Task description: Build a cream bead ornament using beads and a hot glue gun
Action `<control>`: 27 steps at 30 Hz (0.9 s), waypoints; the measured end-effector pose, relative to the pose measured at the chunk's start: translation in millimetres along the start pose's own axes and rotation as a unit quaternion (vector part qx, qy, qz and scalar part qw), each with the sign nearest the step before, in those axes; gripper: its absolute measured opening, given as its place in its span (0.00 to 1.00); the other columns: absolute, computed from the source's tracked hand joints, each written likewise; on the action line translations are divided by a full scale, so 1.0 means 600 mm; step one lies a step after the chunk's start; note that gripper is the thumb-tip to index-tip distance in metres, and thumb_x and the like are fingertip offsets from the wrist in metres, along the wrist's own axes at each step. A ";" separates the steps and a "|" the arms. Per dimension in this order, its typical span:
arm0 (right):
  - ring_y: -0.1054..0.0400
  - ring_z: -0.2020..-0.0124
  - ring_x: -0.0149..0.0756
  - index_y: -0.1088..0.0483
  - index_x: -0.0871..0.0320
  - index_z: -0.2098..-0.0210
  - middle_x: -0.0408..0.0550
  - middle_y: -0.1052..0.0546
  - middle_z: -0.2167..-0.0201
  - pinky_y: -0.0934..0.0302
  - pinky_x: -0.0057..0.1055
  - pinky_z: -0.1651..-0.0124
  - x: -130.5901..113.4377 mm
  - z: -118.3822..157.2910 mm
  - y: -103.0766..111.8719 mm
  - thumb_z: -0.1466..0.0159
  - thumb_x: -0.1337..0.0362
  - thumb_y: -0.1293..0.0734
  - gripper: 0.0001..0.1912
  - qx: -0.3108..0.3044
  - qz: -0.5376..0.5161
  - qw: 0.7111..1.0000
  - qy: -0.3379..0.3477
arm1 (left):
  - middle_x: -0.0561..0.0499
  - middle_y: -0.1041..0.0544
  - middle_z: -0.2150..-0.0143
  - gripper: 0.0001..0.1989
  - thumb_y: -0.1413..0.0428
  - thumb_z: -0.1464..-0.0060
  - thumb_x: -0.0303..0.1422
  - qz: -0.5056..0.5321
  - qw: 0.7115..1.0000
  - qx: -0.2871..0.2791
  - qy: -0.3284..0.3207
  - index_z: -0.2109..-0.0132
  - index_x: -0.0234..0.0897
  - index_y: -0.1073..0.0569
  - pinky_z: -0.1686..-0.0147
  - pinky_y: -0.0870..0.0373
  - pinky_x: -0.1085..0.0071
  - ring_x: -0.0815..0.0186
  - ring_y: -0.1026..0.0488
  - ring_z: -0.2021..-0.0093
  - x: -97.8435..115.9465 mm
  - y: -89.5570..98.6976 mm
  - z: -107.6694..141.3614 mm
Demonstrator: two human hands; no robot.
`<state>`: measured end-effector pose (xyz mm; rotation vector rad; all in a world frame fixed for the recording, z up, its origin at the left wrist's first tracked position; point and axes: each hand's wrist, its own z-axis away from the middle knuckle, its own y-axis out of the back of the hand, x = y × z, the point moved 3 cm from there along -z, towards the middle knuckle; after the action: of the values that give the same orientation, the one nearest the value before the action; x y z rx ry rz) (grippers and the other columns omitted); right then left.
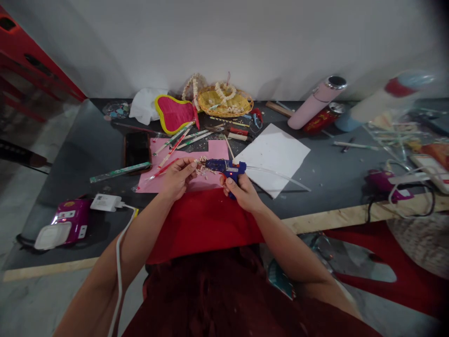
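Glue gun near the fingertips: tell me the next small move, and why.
Probably ease the left hand slightly back from the nozzle, keeping hold of the small pale pieces. The right hand points the glue gun toward those fingertips, and its red light is lit, so the tip may well be hot.

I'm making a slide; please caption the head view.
A blue glue gun in the right hand, nozzle toward the left hand.
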<state>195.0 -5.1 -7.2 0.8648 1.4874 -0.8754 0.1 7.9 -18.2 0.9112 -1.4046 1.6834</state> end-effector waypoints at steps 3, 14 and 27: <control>0.41 0.76 0.25 0.40 0.56 0.59 0.44 0.33 0.66 0.38 0.28 0.71 -0.001 0.000 0.000 0.36 0.51 0.40 0.14 0.005 0.007 1.000 -0.002 | 0.54 0.27 0.71 0.09 0.37 0.55 0.33 0.002 1.000 0.004 -0.001 0.66 0.36 0.27 0.75 0.38 0.78 0.77 0.36 0.77 0.000 0.001 0.000; 0.41 0.76 0.24 0.38 0.56 0.59 0.44 0.32 0.65 0.38 0.28 0.71 -0.001 -0.001 0.001 0.36 0.53 0.39 0.14 0.013 -0.005 1.000 0.010 | 0.52 0.25 0.70 0.10 0.37 0.55 0.34 -0.032 0.999 0.006 -0.016 0.66 0.35 0.26 0.79 0.40 0.79 0.78 0.35 0.78 0.003 -0.002 0.003; 0.37 0.79 0.26 0.35 0.57 0.64 0.45 0.28 0.72 0.40 0.24 0.77 -0.059 -0.011 0.190 0.41 0.41 0.40 0.24 0.277 0.107 0.952 -0.079 | 0.53 0.26 0.71 0.08 0.37 0.55 0.32 -0.009 1.000 -0.022 -0.001 0.66 0.35 0.25 0.76 0.36 0.80 0.78 0.35 0.78 0.002 -0.002 0.001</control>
<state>296.5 50.3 22.3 1.3049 0.9911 -1.1896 0.5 7.5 -16.7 0.8977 -1.4245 1.6327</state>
